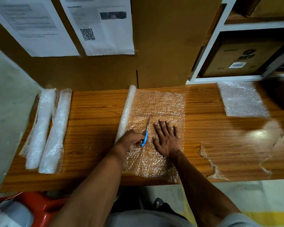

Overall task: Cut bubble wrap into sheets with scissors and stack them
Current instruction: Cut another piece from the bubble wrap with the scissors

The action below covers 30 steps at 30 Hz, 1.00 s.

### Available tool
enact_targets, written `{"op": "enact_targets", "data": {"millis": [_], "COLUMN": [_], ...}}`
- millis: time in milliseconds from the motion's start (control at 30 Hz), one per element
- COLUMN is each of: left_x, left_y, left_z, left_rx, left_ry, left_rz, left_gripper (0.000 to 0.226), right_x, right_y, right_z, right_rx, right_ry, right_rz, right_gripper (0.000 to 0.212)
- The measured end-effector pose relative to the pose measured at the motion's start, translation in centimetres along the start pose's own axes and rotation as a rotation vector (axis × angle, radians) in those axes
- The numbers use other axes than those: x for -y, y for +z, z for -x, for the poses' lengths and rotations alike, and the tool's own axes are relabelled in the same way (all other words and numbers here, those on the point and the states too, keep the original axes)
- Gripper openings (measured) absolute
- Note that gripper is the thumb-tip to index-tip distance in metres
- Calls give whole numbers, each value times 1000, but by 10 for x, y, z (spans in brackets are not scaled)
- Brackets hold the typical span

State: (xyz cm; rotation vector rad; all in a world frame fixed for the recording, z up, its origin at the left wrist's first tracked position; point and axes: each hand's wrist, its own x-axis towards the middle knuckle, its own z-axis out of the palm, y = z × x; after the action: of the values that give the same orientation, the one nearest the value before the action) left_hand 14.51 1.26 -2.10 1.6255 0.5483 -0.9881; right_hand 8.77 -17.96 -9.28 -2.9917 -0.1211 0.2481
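Mid-worktop, front edge: left hand (132, 141) grips blue-handled scissors (146, 133) cutting the unrolled clear bubble wrap sheet (161, 105); right hand (167, 138) presses it, fingers spread.

Both forearms are bare to above the elbow. The person wears a grey short-sleeved top (147, 218) and dark trousers (169, 208).

You have bare wooden table (95, 112) between the 2 spare bubble wrap rolls (47, 128) at the left edge and the working roll (126, 112). Rightward, bare wood separates the unrolled sheet (161, 102) from the cut stack (243, 99). Cardboard boxes (162, 46) wall off the back.
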Motion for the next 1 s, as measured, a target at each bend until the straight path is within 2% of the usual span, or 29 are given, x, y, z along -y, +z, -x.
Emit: {"op": "enact_targets", "data": {"millis": [233, 300, 433, 800, 900, 1000], "left_x": [-16, -21, -31, -28, -30, -33], "left_y": [-1, -1, 2, 6, 5, 3], "left_z": [5, 2, 3, -8, -7, -6], "left_rx": [93, 89, 102, 53, 66, 84], "left_ry": [-27, -20, -11, -34, -27, -35], "left_rz": [23, 14, 16, -5, 13, 57], "left_gripper": [16, 23, 16, 23, 10, 8], "right_x": [1, 1, 0, 0, 0, 0], "right_y": [-1, -1, -2, -2, -3, -3], "right_z": [1, 1, 1, 0, 0, 0], "right_rx": [-18, -22, -21, 2, -7, -7], "right_ry": [-6, -6, -11, 2, 2, 2], "right_rz": [9, 4, 8, 0, -25, -24], "right_gripper": [72, 72, 73, 73, 74, 74]}}
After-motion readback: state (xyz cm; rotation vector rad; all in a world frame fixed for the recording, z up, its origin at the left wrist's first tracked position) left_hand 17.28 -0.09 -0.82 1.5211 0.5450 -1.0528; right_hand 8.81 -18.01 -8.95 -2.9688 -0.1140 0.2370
